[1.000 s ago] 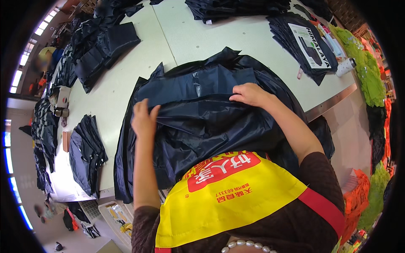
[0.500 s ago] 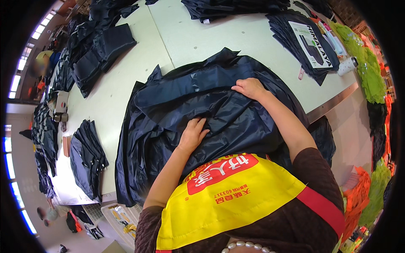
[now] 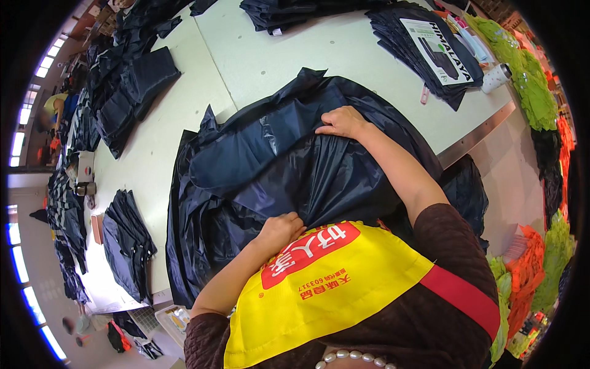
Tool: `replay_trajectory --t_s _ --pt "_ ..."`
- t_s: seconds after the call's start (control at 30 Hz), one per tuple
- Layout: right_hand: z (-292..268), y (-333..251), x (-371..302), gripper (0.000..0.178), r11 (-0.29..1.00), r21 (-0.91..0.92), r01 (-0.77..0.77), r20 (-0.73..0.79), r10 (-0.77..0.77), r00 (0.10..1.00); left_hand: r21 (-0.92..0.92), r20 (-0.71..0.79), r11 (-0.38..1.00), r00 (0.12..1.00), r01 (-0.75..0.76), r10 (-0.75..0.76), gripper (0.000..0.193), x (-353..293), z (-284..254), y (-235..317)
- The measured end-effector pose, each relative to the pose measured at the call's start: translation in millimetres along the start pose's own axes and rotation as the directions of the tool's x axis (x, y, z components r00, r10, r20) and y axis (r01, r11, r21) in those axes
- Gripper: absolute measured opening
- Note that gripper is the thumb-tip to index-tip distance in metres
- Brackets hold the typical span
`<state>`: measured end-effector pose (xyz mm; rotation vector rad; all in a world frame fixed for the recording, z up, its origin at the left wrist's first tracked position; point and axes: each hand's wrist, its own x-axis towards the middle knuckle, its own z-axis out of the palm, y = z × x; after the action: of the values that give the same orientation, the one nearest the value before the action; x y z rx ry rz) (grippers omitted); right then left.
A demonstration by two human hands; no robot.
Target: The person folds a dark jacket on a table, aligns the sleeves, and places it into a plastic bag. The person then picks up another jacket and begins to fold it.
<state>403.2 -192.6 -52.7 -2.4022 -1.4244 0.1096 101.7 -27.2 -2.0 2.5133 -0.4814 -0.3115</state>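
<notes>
A large navy, shiny garment (image 3: 264, 178) lies spread and wrinkled across the near part of the table in front of me. My right hand (image 3: 344, 122) pinches its fabric at the far side, along the edge of a wide folded band. Close to my yellow apron (image 3: 335, 270), my left hand (image 3: 281, 230) is closed on the garment's near part, its fingertips partly hidden in the cloth. Between the two hands the fabric stretches in taut creases. A small glossy patch (image 3: 268, 135) shows on the band, left of my right hand.
Stacks of dark folded garments (image 3: 132, 92) lie at the far left, with another pile (image 3: 128, 243) at the near left. At the far right are more folded garments under a printed sheet (image 3: 437, 52), and a pale bottle (image 3: 496, 78). Lime-green clothing (image 3: 531, 92) hangs beyond the table's right edge.
My left hand has drawn back toward the apron, pulling the fabric with it. The right hand keeps its grip on the band. The whole view has shifted slightly.
</notes>
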Motion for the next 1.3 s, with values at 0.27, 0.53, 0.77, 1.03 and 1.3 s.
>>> replay_trajectory --t_s 0.27,0.53,0.77,1.03,1.3 --pt "-25 10 5 0.038 0.944 0.188 -0.272 -0.711 0.322 0.625 0.110 -0.589 0.979 0.804 0.171 -0.074 0.024 40 -43 -3" --pt "-54 11 23 0.032 0.075 0.995 -0.063 0.010 0.562 0.827 0.136 -0.459 0.928 0.852 0.348 -0.252 0.060 43 0 -49" --pt "-74 6 -4 0.028 -0.019 0.999 -0.046 0.049 0.455 0.889 0.137 -0.918 0.646 0.341 0.751 -0.201 0.046 3 -100 -100" --pt "-66 18 -1 0.032 0.056 0.997 -0.062 0.029 0.462 0.886 -0.984 -0.145 0.170 0.311 0.054 -0.939 0.046 -32 -122 -219" --pt "-61 39 -16 0.031 0.129 0.978 -0.167 0.072 0.541 0.838 -0.887 -0.319 0.181 0.280 -0.425 -0.905 0.022 -17 -123 -176"
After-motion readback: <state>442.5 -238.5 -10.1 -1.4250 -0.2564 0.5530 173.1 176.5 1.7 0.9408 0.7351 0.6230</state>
